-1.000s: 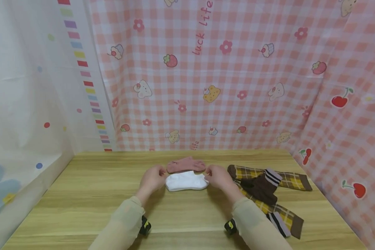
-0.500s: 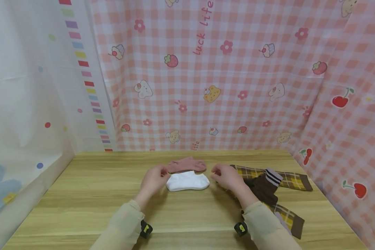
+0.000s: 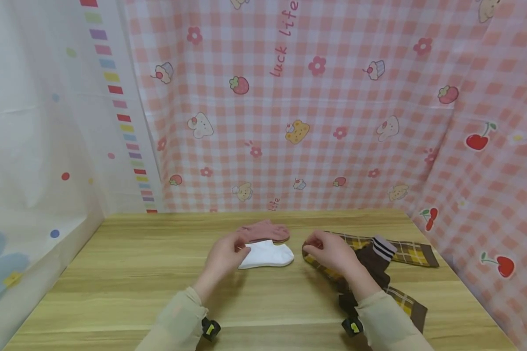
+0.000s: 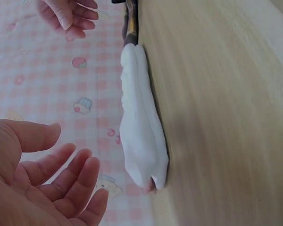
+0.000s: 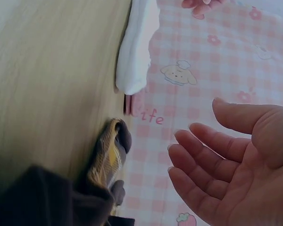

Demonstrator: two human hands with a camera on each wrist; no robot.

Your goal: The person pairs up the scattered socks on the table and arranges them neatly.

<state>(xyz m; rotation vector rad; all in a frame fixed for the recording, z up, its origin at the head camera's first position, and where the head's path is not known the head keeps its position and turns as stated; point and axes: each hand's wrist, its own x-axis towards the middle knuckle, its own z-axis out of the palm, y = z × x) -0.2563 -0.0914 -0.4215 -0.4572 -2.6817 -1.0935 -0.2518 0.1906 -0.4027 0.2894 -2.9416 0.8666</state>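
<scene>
A pair of white ankle socks (image 3: pixel 268 254) lies flat, one on the other, at the middle of the table. Just behind it is a pair of pink socks (image 3: pixel 265 230). My left hand (image 3: pixel 226 256) hovers over the left end of the white pair; the left wrist view shows its fingers loosely bent and holding nothing. To the right, my right hand (image 3: pixel 329 251) is above the yellow and brown plaid socks (image 3: pixel 355 241), its fingers relaxed, with nothing in them in the right wrist view. Dark brown socks with striped cuffs (image 3: pixel 377 258) lie across the plaid ones, partly hidden by the right arm.
The wooden table (image 3: pixel 127 278) ends at a pink checked cloth (image 3: pixel 263 161) at the back. A white cloth (image 3: pixel 39 146) hangs on the left and a cherry-print cloth (image 3: pixel 492 209) on the right. Black wrist cameras (image 3: pixel 211 329) sit under the sleeves.
My right hand has moved away from the white socks' right end, rightward over the plaid socks. My left hand has shifted slightly right, now overlapping the white socks' left end. The socks stay in place.
</scene>
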